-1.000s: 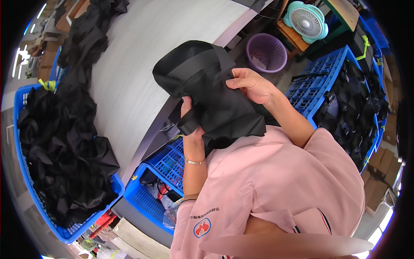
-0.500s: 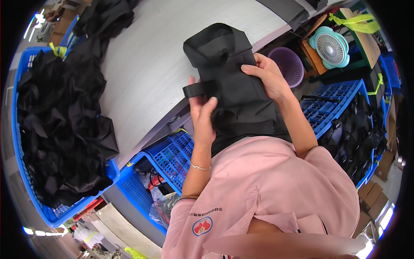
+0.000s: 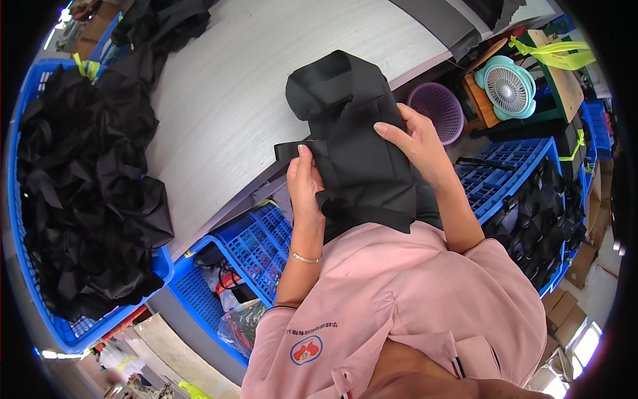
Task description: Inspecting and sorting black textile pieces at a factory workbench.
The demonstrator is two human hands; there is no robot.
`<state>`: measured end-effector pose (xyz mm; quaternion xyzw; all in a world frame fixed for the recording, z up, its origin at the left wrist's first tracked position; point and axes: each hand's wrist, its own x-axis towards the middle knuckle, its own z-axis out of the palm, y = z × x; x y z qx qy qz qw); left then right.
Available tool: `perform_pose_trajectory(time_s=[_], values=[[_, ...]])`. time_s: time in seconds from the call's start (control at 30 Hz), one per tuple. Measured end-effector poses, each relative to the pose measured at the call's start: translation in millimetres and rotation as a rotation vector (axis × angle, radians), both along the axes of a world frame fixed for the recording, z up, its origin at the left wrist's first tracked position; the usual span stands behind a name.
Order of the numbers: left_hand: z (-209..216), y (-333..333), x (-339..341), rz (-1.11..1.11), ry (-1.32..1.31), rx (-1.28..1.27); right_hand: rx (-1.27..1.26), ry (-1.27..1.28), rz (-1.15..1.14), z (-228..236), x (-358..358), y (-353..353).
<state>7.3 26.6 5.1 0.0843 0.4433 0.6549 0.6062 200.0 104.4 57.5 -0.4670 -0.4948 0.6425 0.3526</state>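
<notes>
I hold a black fabric bag (image 3: pixel 355 139) up in front of my chest, over the edge of a pale grey table (image 3: pixel 232 100). My left hand (image 3: pixel 304 179) pinches the bag's left edge and its black strap. My right hand (image 3: pixel 415 139) grips the bag's right side, fingers spread on the cloth. The bag's top end is bunched and rests near the table edge. My pink sleeves and shirt fill the lower part of the view.
A large blue crate (image 3: pixel 40 266) heaped with black fabric pieces (image 3: pixel 86 193) stands at the left. Blue crates (image 3: pixel 252 246) sit under the table and at the right (image 3: pixel 512 166). A purple basket (image 3: pixel 438 110) and a teal fan (image 3: pixel 508 86) stand at the upper right.
The bag has been turned and drawn lower toward my chest. My left hand has shifted along the strap at the bag's left edge, and my right hand stays on its right side.
</notes>
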Motion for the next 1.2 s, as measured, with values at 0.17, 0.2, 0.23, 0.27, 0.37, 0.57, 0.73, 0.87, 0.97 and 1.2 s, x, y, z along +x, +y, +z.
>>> perform_pose_trajectory(time_s=[0.17, 0.2, 0.23, 0.27, 0.37, 0.57, 0.73, 0.87, 0.97, 1.2], values=[[3, 1, -10, -0.104, -0.029, 0.018, -0.269, 0.226, 0.101, -8, 3, 7], [-21, -1, -16, -0.091, -0.041, 0.008, -0.267, 0.227, 0.102, -7, 2, 6], [-37, -2, -21, -0.078, -0.053, -0.003, -0.24, 0.212, 0.095, -6, 1, 4], [-44, -4, -24, -0.084, -0.053, -0.005, -0.216, 0.196, 0.082, -8, 2, -1], [-40, -7, -18, -0.129, -0.059, 0.089, -0.188, 0.308, 0.17, -7, 0, -14], [-7, -3, 20, -0.11, 0.498, 0.077, 0.283, -0.201, 0.085, -15, 14, -12], [12, -13, 22, -0.313, -0.222, -0.059, 0.404, -0.226, -0.079, -48, 18, -13], [23, -20, 32, -0.391, -0.334, 0.035, 0.379, -0.074, -0.174, -38, 12, -41], [7, -10, 32, -0.494, -0.301, -0.029, 0.363, 0.094, -0.191, -23, 18, -49], [7, 0, 67, -0.48, 0.046, -0.142, 0.005, 0.086, -0.414, -44, 82, -64]])
